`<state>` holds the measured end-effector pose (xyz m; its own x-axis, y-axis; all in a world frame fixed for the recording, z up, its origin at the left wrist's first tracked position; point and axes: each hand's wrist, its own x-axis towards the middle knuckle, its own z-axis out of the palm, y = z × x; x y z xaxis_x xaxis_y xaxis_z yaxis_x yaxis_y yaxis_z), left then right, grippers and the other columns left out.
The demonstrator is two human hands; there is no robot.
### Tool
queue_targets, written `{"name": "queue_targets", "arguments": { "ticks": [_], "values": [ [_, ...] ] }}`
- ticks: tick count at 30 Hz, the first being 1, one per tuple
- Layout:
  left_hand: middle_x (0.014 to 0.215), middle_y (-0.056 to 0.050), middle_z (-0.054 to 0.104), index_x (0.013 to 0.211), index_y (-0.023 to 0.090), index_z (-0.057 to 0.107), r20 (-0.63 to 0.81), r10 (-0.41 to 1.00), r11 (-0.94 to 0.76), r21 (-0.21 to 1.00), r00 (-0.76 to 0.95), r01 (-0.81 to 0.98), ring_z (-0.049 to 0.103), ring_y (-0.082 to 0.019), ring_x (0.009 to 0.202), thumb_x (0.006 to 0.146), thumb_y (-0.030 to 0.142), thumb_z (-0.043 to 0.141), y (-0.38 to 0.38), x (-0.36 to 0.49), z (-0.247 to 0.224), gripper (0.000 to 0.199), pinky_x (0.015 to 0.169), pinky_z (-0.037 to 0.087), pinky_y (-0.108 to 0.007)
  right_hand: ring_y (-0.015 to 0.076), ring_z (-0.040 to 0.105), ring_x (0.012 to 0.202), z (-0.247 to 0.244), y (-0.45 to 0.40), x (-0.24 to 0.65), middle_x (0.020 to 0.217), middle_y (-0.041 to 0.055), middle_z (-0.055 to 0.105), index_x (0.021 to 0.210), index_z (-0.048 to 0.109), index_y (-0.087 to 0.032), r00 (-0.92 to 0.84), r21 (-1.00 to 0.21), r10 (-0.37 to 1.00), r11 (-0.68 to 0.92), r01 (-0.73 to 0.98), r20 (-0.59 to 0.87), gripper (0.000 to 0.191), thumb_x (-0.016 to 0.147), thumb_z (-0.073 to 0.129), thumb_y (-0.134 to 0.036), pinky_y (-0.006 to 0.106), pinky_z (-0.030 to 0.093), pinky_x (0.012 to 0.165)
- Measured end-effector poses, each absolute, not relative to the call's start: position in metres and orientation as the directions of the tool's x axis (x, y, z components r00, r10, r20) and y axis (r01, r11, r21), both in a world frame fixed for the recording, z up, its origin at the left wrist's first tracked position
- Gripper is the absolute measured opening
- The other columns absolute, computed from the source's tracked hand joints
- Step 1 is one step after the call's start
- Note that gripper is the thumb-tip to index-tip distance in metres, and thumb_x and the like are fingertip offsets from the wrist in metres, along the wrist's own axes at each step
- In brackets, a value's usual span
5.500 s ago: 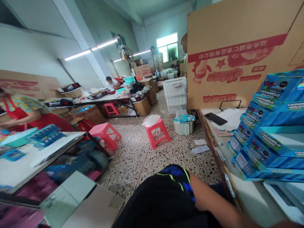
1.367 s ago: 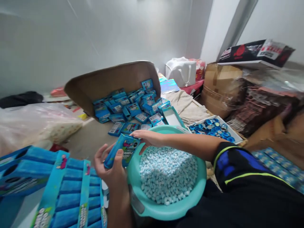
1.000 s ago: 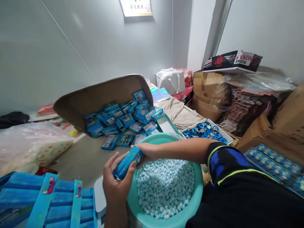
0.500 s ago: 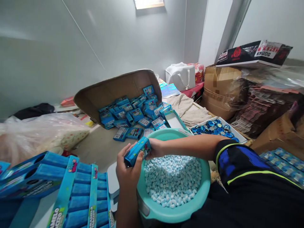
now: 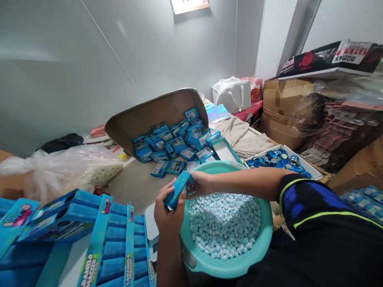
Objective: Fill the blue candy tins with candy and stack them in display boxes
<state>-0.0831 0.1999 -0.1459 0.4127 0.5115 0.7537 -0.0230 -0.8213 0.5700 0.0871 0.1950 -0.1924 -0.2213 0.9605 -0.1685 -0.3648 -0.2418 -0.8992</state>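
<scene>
A small blue candy box (image 5: 178,190) is held between both hands, tilted, over the left rim of a turquoise tub (image 5: 265,235). My left hand (image 5: 168,210) wraps the box's near end, thumb along its side. At the far end, my right hand (image 5: 201,184) grips the box, its fingertips partly hidden behind it. Small pale blue and white candies (image 5: 224,227) fill the tub. Beyond the hands, many similar blue boxes (image 5: 178,144) spill from a tipped cardboard carton (image 5: 134,113).
Display trays (image 5: 97,251) packed with blue boxes stand at the lower left, beside a pale grey lidded object (image 5: 151,227). A white box of blue caps (image 5: 278,159) lies right of the tub. Plastic bags (image 5: 72,163) lie far left; cardboard boxes (image 5: 289,105) are stacked right.
The view has swung slightly left, so the scene sits further right. Between my hands the candy box has turned a little, and its dark near end shows less.
</scene>
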Motion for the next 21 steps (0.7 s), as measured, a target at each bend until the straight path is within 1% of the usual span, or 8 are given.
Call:
{"name": "queue_targets", "arguments": {
  "ticks": [2, 4, 6, 9, 13, 16, 21],
  "values": [
    [0.125, -0.010, 0.071, 0.117, 0.022, 0.058, 0.831, 0.467, -0.844, 0.521, 0.303, -0.127, 0.070, -0.027, 0.116, 0.076, 0.014, 0.077, 0.200, -0.084, -0.146, 0.047, 0.096, 0.059, -0.043, 0.0209, 0.060, 0.065, -0.186, 0.194, 0.087, 0.067, -0.0029, 0.061, 0.080, 0.050, -0.026, -0.192, -0.810, 0.934, -0.357, -0.465, -0.302, 0.035, 0.082, 0.049, -0.061, 0.041, 0.055, 0.063],
    [0.123, -0.009, 0.072, 0.118, 0.023, 0.057, 0.867, 0.435, -0.860, 0.480, 0.245, -0.173, 0.071, -0.028, 0.114, 0.072, 0.009, 0.077, 0.199, -0.084, -0.146, 0.052, 0.092, 0.060, -0.043, 0.0190, 0.061, 0.063, -0.178, 0.190, 0.086, 0.070, -0.0021, 0.063, 0.082, 0.050, -0.025, -0.174, -0.726, 0.901, -0.424, -0.541, -0.396, 0.029, 0.092, 0.044, -0.052, 0.039, 0.056, 0.062],
    [0.119, -0.008, 0.073, 0.117, 0.024, 0.059, 0.887, 0.400, -0.877, 0.443, 0.230, -0.183, 0.073, -0.028, 0.111, 0.070, 0.007, 0.077, 0.199, -0.084, -0.144, 0.053, 0.089, 0.062, -0.043, 0.0176, 0.062, 0.062, -0.169, 0.185, 0.086, 0.070, -0.0008, 0.062, 0.083, 0.051, -0.023, -0.140, -0.666, 0.885, -0.431, -0.610, -0.444, 0.029, 0.100, 0.038, -0.043, 0.037, 0.057, 0.061],
    [0.116, -0.009, 0.074, 0.114, 0.023, 0.060, 0.904, 0.367, -0.896, 0.407, 0.217, -0.179, 0.074, -0.029, 0.106, 0.069, 0.008, 0.078, 0.200, -0.083, -0.143, 0.050, 0.085, 0.063, -0.042, 0.0165, 0.062, 0.061, -0.159, 0.176, 0.087, 0.068, -0.0003, 0.060, 0.083, 0.052, -0.021, -0.093, -0.598, 0.867, -0.411, -0.688, -0.490, 0.033, 0.105, 0.035, -0.038, 0.033, 0.058, 0.060],
    [0.116, -0.008, 0.074, 0.110, 0.021, 0.061, 0.887, 0.415, -0.883, 0.447, 0.202, -0.147, 0.074, -0.029, 0.107, 0.069, 0.011, 0.079, 0.203, -0.081, -0.147, 0.047, 0.086, 0.063, -0.042, 0.0156, 0.059, 0.061, -0.152, 0.171, 0.087, 0.070, 0.0002, 0.061, 0.084, 0.055, -0.020, -0.085, -0.596, 0.874, -0.395, -0.699, -0.479, 0.036, 0.107, 0.034, -0.038, 0.032, 0.057, 0.061],
    [0.114, -0.007, 0.074, 0.108, 0.020, 0.061, 0.860, 0.468, -0.864, 0.494, 0.205, -0.099, 0.074, -0.027, 0.106, 0.070, 0.016, 0.080, 0.204, -0.081, -0.151, 0.043, 0.089, 0.062, -0.043, 0.0151, 0.058, 0.063, -0.152, 0.169, 0.087, 0.071, 0.0006, 0.062, 0.085, 0.059, -0.019, -0.095, -0.602, 0.883, -0.389, -0.697, -0.461, 0.038, 0.107, 0.035, -0.039, 0.032, 0.057, 0.064],
    [0.112, -0.008, 0.073, 0.106, 0.017, 0.061, 0.803, 0.566, -0.815, 0.580, 0.187, -0.022, 0.073, -0.024, 0.104, 0.075, 0.024, 0.078, 0.199, -0.079, -0.148, 0.036, 0.091, 0.060, -0.041, 0.0187, 0.060, 0.068, -0.154, 0.168, 0.086, 0.073, 0.0023, 0.067, 0.085, 0.062, -0.019, -0.120, -0.642, 0.893, -0.399, -0.655, -0.433, 0.037, 0.105, 0.040, -0.041, 0.034, 0.055, 0.065]
  ]
}}
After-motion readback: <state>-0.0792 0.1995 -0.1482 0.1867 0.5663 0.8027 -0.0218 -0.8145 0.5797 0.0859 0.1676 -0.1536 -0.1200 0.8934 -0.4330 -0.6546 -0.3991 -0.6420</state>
